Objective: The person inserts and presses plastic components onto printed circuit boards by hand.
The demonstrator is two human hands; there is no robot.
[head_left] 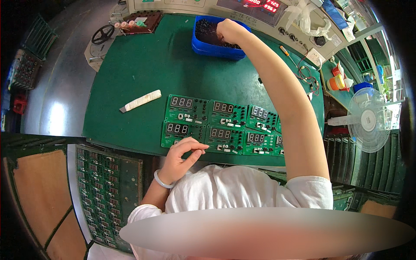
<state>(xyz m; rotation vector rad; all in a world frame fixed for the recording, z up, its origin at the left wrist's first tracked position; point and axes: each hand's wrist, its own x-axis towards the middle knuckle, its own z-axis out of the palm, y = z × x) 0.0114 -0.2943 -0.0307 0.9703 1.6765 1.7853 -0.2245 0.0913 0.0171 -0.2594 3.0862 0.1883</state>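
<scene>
At the far side of the bench, my right hand [229, 32] reaches into a blue plastic bin [216, 49] of small black parts [205, 31]. Its fingers are curled down among the parts, and the tips are hidden. Close to my body, my left hand [182, 158] is at the near edge of a block of green circuit boards [223, 118]. Its fingers are drawn together near the thumb; anything between them is too small to make out. The boards lie in two rows, with three-digit displays, black components and white connectors.
A wrapped blade [141, 101] lies left of the boards on the green bench top [117, 73]. Behind the bin stands a panel of instruments [260, 13]. Wires [307, 74] and a screwdriver [284, 50] lie at right, near a fan [368, 120]. More boards fill a rack [102, 195] at lower left.
</scene>
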